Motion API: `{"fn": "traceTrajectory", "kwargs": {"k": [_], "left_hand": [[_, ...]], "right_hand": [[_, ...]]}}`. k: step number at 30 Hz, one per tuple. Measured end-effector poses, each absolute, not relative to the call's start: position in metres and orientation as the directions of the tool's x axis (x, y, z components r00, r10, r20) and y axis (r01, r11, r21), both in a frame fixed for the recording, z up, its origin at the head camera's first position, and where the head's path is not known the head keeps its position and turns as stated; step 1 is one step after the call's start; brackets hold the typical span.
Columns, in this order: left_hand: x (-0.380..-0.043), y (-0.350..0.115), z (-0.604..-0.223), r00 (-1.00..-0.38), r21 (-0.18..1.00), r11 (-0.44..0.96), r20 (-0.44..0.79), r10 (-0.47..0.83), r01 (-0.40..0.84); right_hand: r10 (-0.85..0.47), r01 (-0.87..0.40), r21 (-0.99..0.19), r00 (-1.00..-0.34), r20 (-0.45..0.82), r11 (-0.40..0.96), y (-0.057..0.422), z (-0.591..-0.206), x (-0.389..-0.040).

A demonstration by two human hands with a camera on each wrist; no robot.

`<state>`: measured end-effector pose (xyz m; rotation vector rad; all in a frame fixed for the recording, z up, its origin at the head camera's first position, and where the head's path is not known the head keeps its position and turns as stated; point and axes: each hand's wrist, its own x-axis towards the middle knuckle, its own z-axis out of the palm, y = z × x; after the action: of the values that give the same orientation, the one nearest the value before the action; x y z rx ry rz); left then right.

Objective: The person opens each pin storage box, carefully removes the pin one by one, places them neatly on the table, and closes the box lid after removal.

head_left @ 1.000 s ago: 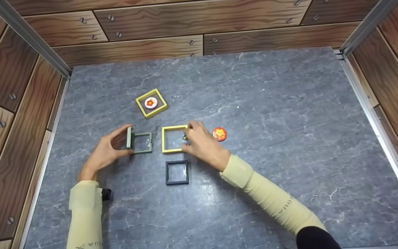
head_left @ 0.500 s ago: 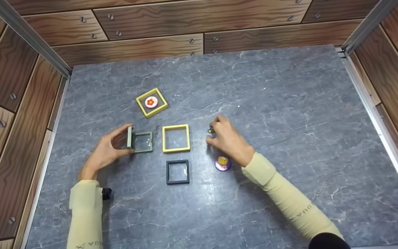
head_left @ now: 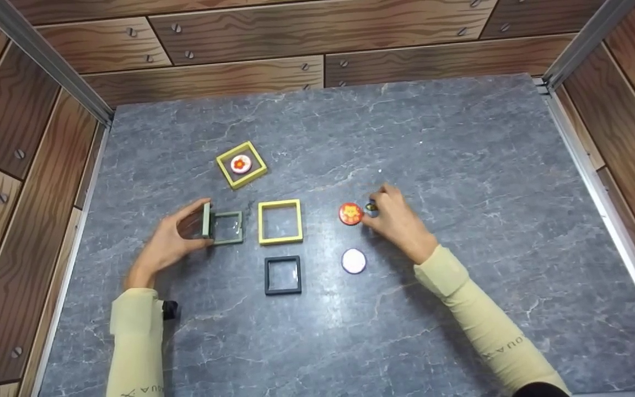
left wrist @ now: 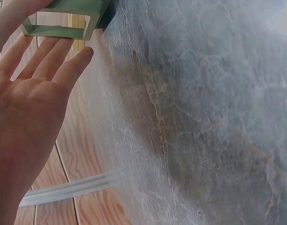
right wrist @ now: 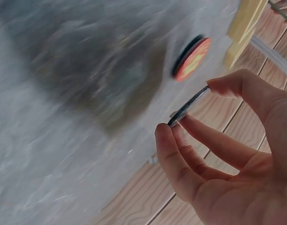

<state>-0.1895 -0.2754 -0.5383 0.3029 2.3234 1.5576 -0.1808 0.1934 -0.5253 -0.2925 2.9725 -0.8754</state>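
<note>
My left hand (head_left: 166, 242) holds the upright half of a small green display frame (head_left: 206, 220) between thumb and fingers. The frame's other half lies flat on the table; the left wrist view catches part of the green frame (left wrist: 59, 31) at the fingertips. My right hand (head_left: 400, 223) pinches a thin round badge (right wrist: 189, 105) by its edges, tilted nearly edge-on, so its face is barely visible. Just left of those fingertips lies a red round badge (head_left: 350, 213) with a yellow figure. A pale round badge (head_left: 354, 261) lies nearer me.
A yellow frame (head_left: 261, 223) lies flat between my hands, with a dark blue frame (head_left: 283, 292) in front of it. Farther back, another yellow frame (head_left: 248, 181) surrounds a white badge with a red flower (head_left: 241, 164). Wood-patterned walls (head_left: 240, 41) border the grey table.
My right hand has moved right from the middle yellow frame, past the red badge, with the pinched badge still in its fingers. My left hand and the green frame have stayed put.
</note>
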Motion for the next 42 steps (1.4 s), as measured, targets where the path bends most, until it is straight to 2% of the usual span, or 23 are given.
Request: {"fn": "traceTrajectory", "kwargs": {"k": [14,42], "left_hand": [[-0.189,-0.276,-0.539,-0.924,0.918,0.397,-0.150,0.352,0.002],[-0.188,-0.277,-0.539,-0.921,0.926,0.377,-0.138,0.364,0.010]], "right_hand": [[-0.132,-0.127,-0.497,-0.991,0.025,0.858,0.230,-0.536,-0.182],[-0.117,-0.132,-0.483,-0.991,0.061,0.866,0.231,-0.548,-0.180]]}}
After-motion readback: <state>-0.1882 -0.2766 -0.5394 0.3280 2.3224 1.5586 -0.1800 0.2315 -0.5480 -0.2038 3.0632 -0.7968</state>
